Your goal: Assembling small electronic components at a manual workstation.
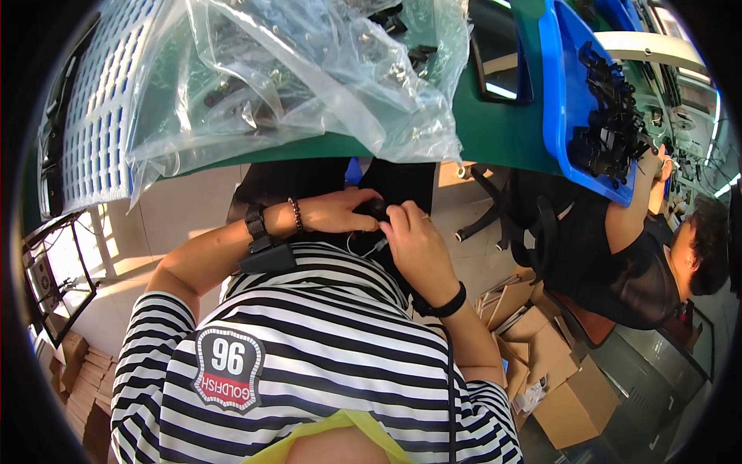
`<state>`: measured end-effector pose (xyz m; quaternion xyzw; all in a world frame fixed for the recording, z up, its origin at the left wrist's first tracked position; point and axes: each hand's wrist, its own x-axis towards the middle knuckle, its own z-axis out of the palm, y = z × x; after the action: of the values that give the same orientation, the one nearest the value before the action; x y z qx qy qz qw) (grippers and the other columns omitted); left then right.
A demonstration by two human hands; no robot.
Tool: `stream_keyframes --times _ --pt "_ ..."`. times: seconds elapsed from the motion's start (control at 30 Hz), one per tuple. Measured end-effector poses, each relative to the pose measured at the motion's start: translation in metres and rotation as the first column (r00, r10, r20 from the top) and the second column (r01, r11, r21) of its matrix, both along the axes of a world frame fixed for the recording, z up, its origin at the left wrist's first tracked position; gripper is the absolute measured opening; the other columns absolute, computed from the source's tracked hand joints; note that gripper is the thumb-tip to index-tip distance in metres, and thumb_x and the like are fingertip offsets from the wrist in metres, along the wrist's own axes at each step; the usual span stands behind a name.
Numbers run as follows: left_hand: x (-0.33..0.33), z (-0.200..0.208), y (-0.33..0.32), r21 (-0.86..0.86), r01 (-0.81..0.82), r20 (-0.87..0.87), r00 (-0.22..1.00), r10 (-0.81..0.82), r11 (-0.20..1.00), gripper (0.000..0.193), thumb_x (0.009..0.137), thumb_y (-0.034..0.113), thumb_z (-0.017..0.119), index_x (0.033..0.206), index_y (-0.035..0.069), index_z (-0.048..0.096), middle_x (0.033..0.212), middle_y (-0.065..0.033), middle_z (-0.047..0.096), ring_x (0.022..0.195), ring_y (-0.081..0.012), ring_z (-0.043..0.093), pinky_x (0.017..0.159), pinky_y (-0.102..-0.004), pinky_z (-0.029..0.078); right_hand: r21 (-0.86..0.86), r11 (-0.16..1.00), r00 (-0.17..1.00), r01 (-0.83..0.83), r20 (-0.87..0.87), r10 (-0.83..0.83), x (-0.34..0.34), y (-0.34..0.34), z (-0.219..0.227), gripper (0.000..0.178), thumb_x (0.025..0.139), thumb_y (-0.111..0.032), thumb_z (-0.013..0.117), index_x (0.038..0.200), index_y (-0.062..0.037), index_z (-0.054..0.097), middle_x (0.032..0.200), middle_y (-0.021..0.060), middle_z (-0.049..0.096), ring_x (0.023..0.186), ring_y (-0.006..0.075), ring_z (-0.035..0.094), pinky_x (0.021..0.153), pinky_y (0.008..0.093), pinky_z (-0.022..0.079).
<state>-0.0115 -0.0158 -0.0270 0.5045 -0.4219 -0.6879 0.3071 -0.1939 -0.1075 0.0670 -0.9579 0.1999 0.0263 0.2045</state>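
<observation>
Both of my hands meet in front of my waist, just below the table edge, at a small black part [375, 209]. My left hand [340, 213] comes in from the left with its fingers closed on that part. On the other side, my right hand [417, 241] pinches it with thumb and fingertips. The part's exact kind is hidden by the fingers. A thin pale loop, like a wire or cord [357, 249], hangs beneath the hands against my striped shirt.
A clear plastic bag [309, 85] with dark parts covers much of the green table [495, 131]. White grid trays [100, 108] stand left; a blue bin [555, 93] of black parts stands right, near another person [638, 271]. Cardboard boxes [576, 402] and a chair base [495, 201] are below.
</observation>
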Motion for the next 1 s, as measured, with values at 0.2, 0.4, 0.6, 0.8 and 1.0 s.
stream_keyframes --times 0.2,0.4,0.6,0.8,1.0 --pt "0.000 0.010 -0.006 -0.041 0.083 -0.016 0.996 -0.084 0.996 0.058 0.094 0.032 0.067 0.139 0.001 0.047 0.098 -0.0109 0.062 0.081 -0.0159 0.063 0.074 -0.0315 0.052 -0.018 0.999 0.998 -0.042 0.038 0.043 -0.017 -0.003 -0.003 0.020 0.094 -0.017 0.066 0.100 -0.0028 0.054 0.105 0.0175 0.059 0.093 0.0351 0.064 0.074 0.0419 0.054" --pt "-0.006 -0.013 -0.005 -0.059 0.077 0.030 0.997 -0.075 0.995 0.057 0.096 0.034 0.066 0.138 0.000 0.049 0.096 -0.0069 0.065 0.078 -0.0120 0.062 0.073 -0.0293 0.052 -0.118 0.993 0.997 0.024 -0.074 -0.033 -0.008 -0.003 -0.009 0.024 0.097 -0.027 0.064 0.095 -0.0049 0.054 0.086 0.0146 0.061 0.076 0.0331 0.066 0.058 0.0421 0.054" --pt "-0.001 -0.013 -0.005 0.025 0.078 0.049 0.996 -0.079 0.997 0.065 0.096 0.040 0.066 0.144 0.001 0.046 0.111 -0.0105 0.065 0.096 -0.0142 0.062 0.085 -0.0301 0.051 -0.024 0.995 0.964 -0.092 0.248 0.095 -0.006 -0.010 -0.007 0.022 0.096 -0.023 0.065 0.094 -0.0039 0.054 0.087 0.0151 0.060 0.079 0.0361 0.065 0.066 0.0447 0.053" --pt "0.004 -0.004 -0.007 0.079 0.046 0.057 0.997 -0.051 0.996 0.079 0.094 0.049 0.064 0.152 0.001 0.039 0.132 -0.0152 0.060 0.117 -0.0196 0.055 0.099 -0.0323 0.046 -0.054 0.998 0.988 0.017 0.151 -0.008 -0.003 -0.012 -0.024 0.020 0.094 -0.019 0.066 0.096 -0.0028 0.054 0.090 0.0161 0.058 0.086 0.0373 0.064 0.073 0.0445 0.053" --pt "0.013 0.007 -0.004 0.138 0.048 0.036 0.998 -0.054 0.989 0.086 0.094 0.052 0.063 0.154 -0.003 0.033 0.142 -0.0177 0.053 0.126 -0.0226 0.051 0.106 -0.0326 0.041 -0.048 0.996 0.968 -0.072 0.237 0.081 -0.007 -0.015 -0.027 0.024 0.094 -0.022 0.066 0.098 -0.0019 0.055 0.096 0.0179 0.061 0.089 0.0382 0.064 0.074 0.0464 0.053"
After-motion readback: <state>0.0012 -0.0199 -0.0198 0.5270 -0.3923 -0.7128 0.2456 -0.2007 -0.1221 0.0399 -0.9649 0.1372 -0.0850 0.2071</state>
